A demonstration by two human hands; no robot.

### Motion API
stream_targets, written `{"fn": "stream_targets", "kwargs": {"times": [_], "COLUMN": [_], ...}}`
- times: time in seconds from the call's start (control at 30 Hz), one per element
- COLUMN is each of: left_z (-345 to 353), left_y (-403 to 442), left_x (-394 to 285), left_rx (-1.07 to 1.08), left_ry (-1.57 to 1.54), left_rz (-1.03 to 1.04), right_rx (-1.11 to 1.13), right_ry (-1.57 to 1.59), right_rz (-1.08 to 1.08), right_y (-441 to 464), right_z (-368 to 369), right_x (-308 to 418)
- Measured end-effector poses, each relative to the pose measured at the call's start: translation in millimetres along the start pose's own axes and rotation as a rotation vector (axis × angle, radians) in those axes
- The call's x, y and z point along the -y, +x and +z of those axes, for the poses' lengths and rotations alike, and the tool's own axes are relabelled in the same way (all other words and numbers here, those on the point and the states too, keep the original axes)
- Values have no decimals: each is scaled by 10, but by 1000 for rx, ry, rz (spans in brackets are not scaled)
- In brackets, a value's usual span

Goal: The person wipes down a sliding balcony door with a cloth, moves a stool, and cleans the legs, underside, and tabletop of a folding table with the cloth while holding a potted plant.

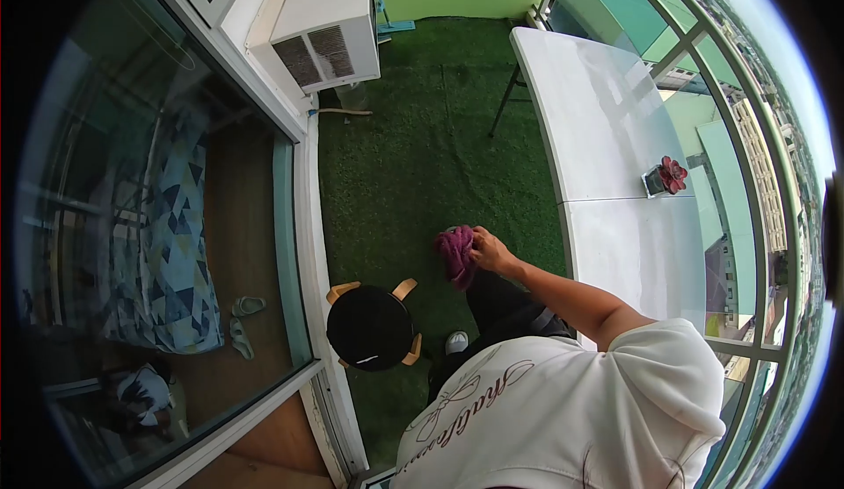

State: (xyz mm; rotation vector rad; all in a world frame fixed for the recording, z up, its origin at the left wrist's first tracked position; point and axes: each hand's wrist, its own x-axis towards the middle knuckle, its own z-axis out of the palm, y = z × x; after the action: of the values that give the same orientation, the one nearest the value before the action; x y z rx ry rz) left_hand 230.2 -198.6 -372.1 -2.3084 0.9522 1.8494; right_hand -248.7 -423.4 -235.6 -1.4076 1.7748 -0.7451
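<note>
My right hand [494, 252] reaches out over the green turf floor, its fingers closed on a crumpled purple cloth [456, 256]. The cloth hangs in a bunch from the fingers, above the turf and close to my dark-trousered leg [501, 306]. Part of the grip is hidden by the back of the hand. To the left of the cloth stands a round black stool [370, 328] with light wooden legs. My left hand is out of sight.
A white folding table [598, 120] runs along the glass railing at right, bearing a red succulent in a glass pot [665, 178]. An air-conditioner unit [327, 28] juts from the left wall. Below it, a sliding glass door [176, 225] borders the turf [422, 155].
</note>
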Motion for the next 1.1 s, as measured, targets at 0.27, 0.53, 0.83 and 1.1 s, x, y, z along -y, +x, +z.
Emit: {"fn": "stream_targets", "kwargs": {"times": [0.27,0.53,0.83,1.1], "left_z": [207,438,689,1783], "left_y": [977,1235,1358,894], "left_x": [-2958,-6344,-9534,-11513], "left_rx": [0,-4,321,1025], "left_ry": [53,387,529,224], "left_rz": [248,823,1046,710], "right_rx": [-242,-458,-670,-571], "right_ry": [150,231,460,150], "right_rz": [50,196,253,68], "right_y": [1621,2842,4098,5277], "right_z": [-1178,-2202,-2743,-3173], "right_x": [-359,-98,-23,325]}}
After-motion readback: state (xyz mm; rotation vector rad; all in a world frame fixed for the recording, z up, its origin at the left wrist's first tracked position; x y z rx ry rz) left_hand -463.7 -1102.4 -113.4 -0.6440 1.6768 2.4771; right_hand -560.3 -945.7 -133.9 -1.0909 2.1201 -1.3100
